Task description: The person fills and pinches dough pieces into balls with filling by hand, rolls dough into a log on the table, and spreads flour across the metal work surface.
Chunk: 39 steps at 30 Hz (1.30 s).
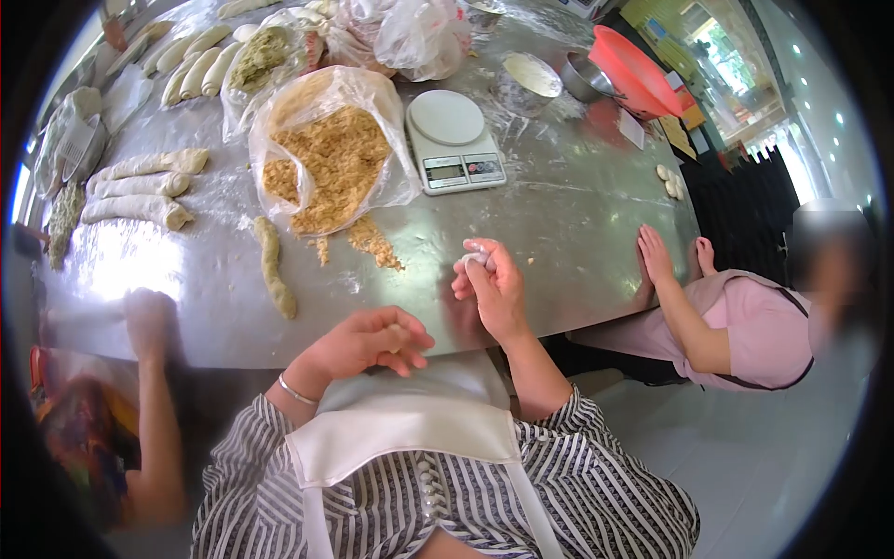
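My right hand (492, 287) is raised just over the near part of the steel table, its thumb and fingers closed on a small piece of white dough (479, 258). To its left, my left hand (377, 340) hovers at the table's near edge. Its fingers are loosely curled and apart; a pale spot among them is too small to make out. Ahead lies an open plastic bag of crumbly brown filling (340, 154), with some filling (374, 244) spilled in front. A greenish dough strip (272, 268) rests left of the spill.
A kitchen scale (453, 140) stands beside the bag on the steel table (559, 224). Three dough rolls (144, 186) lie at left. Farther back are a flour bowl (531, 74) and a red basin (633, 70). People stand on both sides, a co-worker's hand (655, 253) resting at right.
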Each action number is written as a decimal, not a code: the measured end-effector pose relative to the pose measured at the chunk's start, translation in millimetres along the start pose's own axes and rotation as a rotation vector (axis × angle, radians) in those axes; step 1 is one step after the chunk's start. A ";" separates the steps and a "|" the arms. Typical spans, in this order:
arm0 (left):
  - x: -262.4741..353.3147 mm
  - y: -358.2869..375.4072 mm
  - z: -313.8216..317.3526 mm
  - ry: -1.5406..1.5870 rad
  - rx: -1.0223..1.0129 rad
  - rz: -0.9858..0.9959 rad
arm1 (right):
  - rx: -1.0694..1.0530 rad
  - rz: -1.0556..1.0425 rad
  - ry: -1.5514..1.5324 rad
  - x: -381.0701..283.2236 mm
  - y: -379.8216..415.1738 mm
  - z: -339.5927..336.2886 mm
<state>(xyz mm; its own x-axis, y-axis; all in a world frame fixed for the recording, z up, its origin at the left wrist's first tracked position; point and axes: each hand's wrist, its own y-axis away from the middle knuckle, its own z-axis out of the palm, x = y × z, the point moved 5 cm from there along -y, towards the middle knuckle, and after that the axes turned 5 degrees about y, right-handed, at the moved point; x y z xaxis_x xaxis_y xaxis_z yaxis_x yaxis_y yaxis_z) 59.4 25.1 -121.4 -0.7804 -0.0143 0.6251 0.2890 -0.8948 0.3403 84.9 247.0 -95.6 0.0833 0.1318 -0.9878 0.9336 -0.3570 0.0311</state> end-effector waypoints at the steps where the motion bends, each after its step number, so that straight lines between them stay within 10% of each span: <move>1: -1.1 -6.4 4.3 -0.071 0.001 -0.014 | 0.001 0.021 0.010 1.6 3.6 -3.9; 12: 31.7 -60.6 20.8 -0.516 0.356 0.456 | 0.130 0.055 0.050 24.1 20.8 -8.0; 15: 37.9 -64.9 44.2 -1.130 0.329 0.909 | 0.226 -0.019 -0.003 21.9 22.9 -12.0; 39: 73.6 13.1 40.6 -1.233 0.617 1.006 | 0.249 -0.001 0.060 28.6 28.7 -13.6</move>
<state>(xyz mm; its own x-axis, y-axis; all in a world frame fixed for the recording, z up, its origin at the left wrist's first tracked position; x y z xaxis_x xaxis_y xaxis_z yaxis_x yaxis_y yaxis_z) 28.3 30.4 -42.5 0.6041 0.1700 0.7785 0.7496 -0.4529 -0.4827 118.9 253.1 -120.9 0.1096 0.1843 -0.9767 0.8195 -0.5729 -0.0161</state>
